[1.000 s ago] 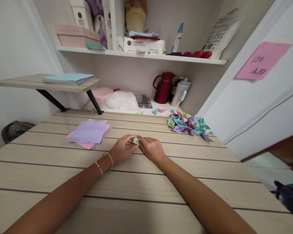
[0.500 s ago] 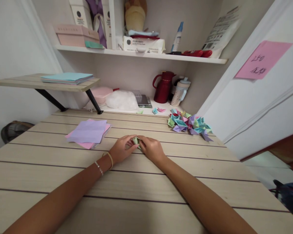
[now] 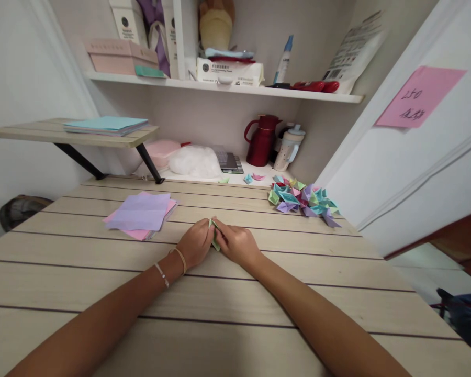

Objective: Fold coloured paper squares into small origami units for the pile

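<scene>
Risk, as judged: the green folded paper point(image 3: 214, 238) is small and pinched on edge, so it could slip or crease askew against the worktop point(image 3: 220, 293). Just right of the stack of paper sheets point(image 3: 139, 213), the left hand point(image 3: 195, 245) is curled nearly closed on the paper's left side. Further right of the stack, the right hand point(image 3: 235, 243) pinches the paper's other side.

- A pink note point(image 3: 419, 97) stuck on the white panel point(image 3: 435, 173) at the right carries a handwritten "250". The handwritten characters beneath it cannot be made out.
- The white packet point(image 3: 230, 72) on the upper shelf point(image 3: 317, 95) has a round dark logo and small print, too small to read.
- The white box point(image 3: 129, 22) has a round dark logo, and the bag point(image 3: 355, 50) has printed lines. Both are illegible.
</scene>
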